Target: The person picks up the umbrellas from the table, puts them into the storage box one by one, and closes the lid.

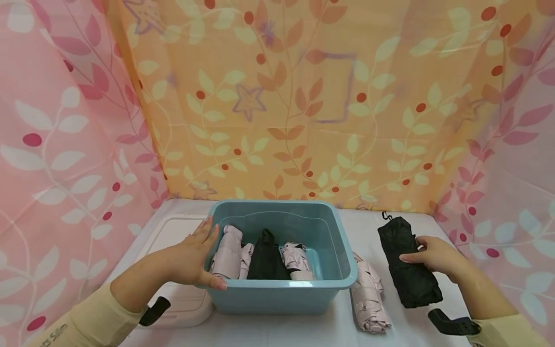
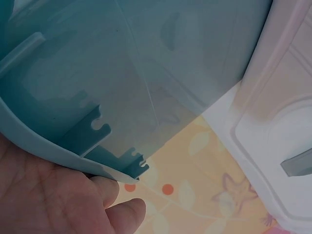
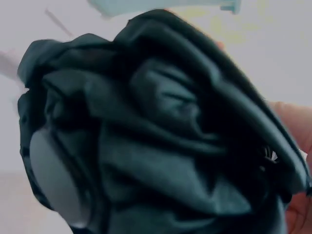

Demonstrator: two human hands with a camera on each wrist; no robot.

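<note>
My right hand (image 1: pixel 438 255) pinches a folded black umbrella (image 1: pixel 405 260) by its side, thumb on top, right of the bin. The black cloth (image 3: pixel 161 146) fills most of the right wrist view, with a grey rounded end (image 3: pixel 58 180) showing. My left hand (image 1: pixel 191 260) rests on the left rim of a blue plastic bin (image 1: pixel 282 296), fingers straight and thumb along the front edge. Inside the bin lie pale pink folded umbrellas (image 1: pixel 227 253) and a black one (image 1: pixel 268 258) between them. Another pale pink folded umbrella (image 1: pixel 370 299) lies on the table, right of the bin.
A white lid (image 1: pixel 173 303) lies flat at left, partly under my left arm and behind the bin. The white tabletop (image 1: pixel 277 332) is bounded by a patterned yellow curtain (image 1: pixel 286 96) behind and pink curtains (image 1: pixel 56 144) at the sides.
</note>
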